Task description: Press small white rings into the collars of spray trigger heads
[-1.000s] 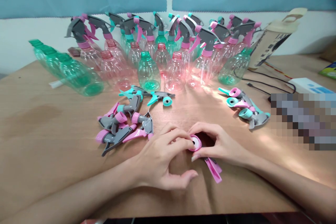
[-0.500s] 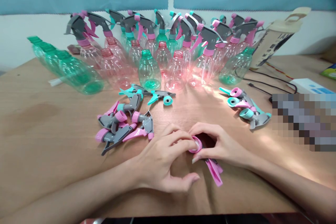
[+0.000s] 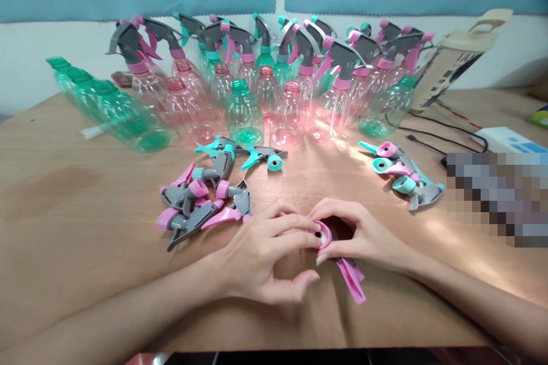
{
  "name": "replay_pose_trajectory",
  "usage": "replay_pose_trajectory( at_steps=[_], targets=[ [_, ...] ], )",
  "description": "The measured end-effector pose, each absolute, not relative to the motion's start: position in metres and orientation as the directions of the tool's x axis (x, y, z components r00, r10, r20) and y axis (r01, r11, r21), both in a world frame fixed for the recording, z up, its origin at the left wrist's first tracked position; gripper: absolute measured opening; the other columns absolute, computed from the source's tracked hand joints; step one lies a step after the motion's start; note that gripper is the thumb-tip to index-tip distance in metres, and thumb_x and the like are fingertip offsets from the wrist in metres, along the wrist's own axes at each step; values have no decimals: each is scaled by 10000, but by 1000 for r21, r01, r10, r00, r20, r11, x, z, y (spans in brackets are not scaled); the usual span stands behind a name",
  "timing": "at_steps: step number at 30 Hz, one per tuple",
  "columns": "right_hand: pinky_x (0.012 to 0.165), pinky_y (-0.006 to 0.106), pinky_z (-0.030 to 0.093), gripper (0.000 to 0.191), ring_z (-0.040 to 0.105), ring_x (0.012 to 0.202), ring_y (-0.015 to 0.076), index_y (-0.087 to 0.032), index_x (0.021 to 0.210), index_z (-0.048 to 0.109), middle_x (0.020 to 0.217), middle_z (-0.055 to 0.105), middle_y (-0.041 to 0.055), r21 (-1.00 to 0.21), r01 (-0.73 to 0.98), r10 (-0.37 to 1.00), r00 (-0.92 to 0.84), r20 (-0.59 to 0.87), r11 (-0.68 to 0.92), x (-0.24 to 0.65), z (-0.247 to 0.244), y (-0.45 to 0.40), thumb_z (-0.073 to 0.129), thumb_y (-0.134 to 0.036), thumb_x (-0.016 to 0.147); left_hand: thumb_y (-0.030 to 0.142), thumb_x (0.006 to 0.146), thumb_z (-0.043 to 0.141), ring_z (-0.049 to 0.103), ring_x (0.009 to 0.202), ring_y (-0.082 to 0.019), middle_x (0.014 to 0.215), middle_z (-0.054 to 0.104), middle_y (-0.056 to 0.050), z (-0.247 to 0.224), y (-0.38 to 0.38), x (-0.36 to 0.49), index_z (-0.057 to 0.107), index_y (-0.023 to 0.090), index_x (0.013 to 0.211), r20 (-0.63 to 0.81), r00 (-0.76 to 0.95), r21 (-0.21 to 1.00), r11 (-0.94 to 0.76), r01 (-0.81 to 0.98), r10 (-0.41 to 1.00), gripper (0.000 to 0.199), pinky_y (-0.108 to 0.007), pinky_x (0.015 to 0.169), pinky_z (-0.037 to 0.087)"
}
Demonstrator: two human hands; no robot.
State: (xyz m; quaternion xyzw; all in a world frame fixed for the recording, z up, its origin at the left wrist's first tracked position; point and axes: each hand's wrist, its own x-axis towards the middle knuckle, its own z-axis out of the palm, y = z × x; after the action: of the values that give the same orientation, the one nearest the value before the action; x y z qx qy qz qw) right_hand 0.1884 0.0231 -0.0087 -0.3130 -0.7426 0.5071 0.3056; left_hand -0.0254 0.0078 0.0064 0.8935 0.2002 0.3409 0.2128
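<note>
My right hand (image 3: 363, 239) is closed around a spray head (image 3: 351, 282) with a pink collar and pink trigger. The white inside of its collar, with a dark hole, faces up towards me; its grey body is mostly hidden by my hand. My left hand (image 3: 269, 256) is open, thumb held apart, with its fingertips at the collar's rim. Left of it lies a pile of grey spray heads (image 3: 192, 219) with pink or teal collars. A few teal ones (image 3: 263, 155) lie just behind, and a smaller group (image 3: 422, 194) lies to the right.
Clear pink and green bottles stand in rows along the back, many topped with sprayers. An open green bottle (image 3: 244, 117) and pink bottle (image 3: 287, 120) stand in front. Green bottles (image 3: 128, 122) lean at left. A cream shaker (image 3: 454, 63), cables and a white box (image 3: 511, 140) are at right.
My left fingertips have drawn back slightly from inside the pink collar to its rim, uncovering the hole. My right hand keeps its hold on the spray head.
</note>
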Motion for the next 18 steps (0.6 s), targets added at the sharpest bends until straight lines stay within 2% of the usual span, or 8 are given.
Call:
replay_pose_trajectory(
  at_steps=[6, 13, 18],
  targets=[
    [790, 310, 484, 322, 611, 895, 182, -198, 953, 655, 959, 657, 38, -953, 141, 787, -603, 132, 267, 189, -9, 23, 790, -248, 665, 263, 748, 617, 515, 907, -190, 1041, 508, -77, 3, 11, -31, 626, 192, 997, 488, 636, 532, -781, 327, 598, 259, -307, 736, 479],
    [795, 323, 486, 317, 612, 895, 187, -193, 948, 652, 952, 660, 43, -954, 117, 783, -603, 151, 274, 187, -8, 22, 784, -277, 673, 314, 753, 636, 502, 965, -206, 1081, 462, -80, 5, 7, -26, 592, 196, 1082, 432, 639, 585, -737, 339, 636, 353, -329, 776, 494],
    [773, 324, 483, 325, 604, 886, 188, -192, 945, 647, 934, 651, 37, -932, 174, 762, -632, 141, 316, 188, -8, 23, 791, -274, 666, 290, 775, 633, 504, 960, -195, 1083, 461, -85, 9, 3, -24, 606, 172, 1046, 406, 694, 602, -745, 287, 595, 296, -323, 810, 505]
  ],
)
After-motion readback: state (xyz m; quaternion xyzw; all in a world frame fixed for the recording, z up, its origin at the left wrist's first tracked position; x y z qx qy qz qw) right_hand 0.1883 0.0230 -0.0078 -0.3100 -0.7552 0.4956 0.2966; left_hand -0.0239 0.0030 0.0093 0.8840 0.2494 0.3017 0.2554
